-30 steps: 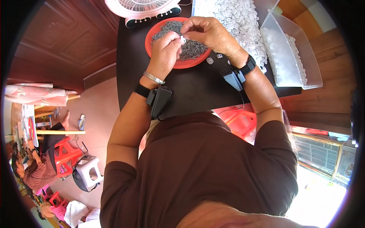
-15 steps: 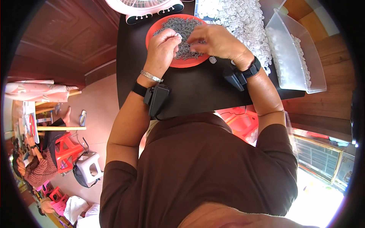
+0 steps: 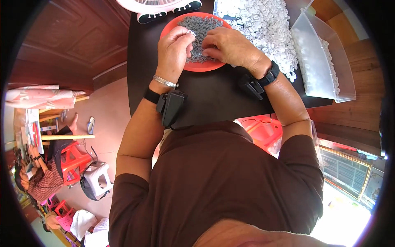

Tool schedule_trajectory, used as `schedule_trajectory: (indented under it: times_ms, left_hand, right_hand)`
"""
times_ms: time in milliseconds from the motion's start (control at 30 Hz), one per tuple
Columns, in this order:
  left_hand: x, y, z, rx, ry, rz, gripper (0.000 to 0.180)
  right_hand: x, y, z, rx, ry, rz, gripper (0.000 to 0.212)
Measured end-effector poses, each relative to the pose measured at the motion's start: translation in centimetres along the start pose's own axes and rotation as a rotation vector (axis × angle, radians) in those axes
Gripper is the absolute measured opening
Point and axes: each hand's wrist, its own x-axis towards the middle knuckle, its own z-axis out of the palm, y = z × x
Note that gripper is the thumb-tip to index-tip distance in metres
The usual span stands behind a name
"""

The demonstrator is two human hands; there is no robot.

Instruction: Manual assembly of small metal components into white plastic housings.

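Observation:
My left hand [image 3: 175, 47] is closed in a pinch over the left side of a round red plastic tray [image 3: 173, 24]. Between its thumb and forefinger sits a small white plastic piece [image 3: 191, 33]. A heap of thin grey screw-shaped pieces [image 3: 199, 24] fills the tray. Reaching in from the right, my right hand [image 3: 232, 46] has its bent fingers down at the grey pieces. Its thumb and forefinger look apart, and I see nothing held between them. Many loose white plastic pieces [image 3: 263, 29] are piled right of the tray.
A clear plastic bin [image 3: 325, 78] holding white pieces stands at the dark table's [image 3: 205, 99] right edge. A pink fan [image 3: 158, 6] is at the back left. Stools [image 3: 96, 181] and a seated person [image 3: 45, 177] are off to the left.
My right hand has lowered slightly, its fingers now down among the grey pieces and less blurred. The left hand keeps its pinch on the white piece. The whole view has shifted a little.

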Motion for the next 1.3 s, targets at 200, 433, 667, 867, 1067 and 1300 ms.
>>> schedule_trajectory:
  times_ms: [200,433,667,867,1067,1300]
  left_hand:
    - [0.2,-0.2,-0.2,0.038,0.001,0.022,0.017]
    - [0.0,-0.1,-0.1,0.011,-0.006,0.017,0.016]
    - [-0.2,-0.2,0.0,-0.034,-0.049,-0.035,0.016]
    - [-0.7,0.0,0.5,-0.056,-0.092,-0.093,0.016]
    - [-0.4,-0.9,0.8,0.112,-0.115,0.159,0.013]
    - [-0.4,-0.7,0.4,-0.029,-0.178,0.052,0.014]
  right_hand:
    - [0.2,-0.5,1.2,-0.129,0.062,-0.051,0.014]
    - [0.5,0.7,0.5,0.598,0.109,0.262,0.011]
    - [0.6,1.5,0.0,0.915,0.104,0.385,0.021]
    - [0.7,0.9,-0.1,0.923,0.128,0.403,0.027]
    - [0.8,0.3,-0.2,0.791,0.071,0.384,0.028]
    - [0.6,-0.6,-0.1,0.915,0.023,0.338,0.027]
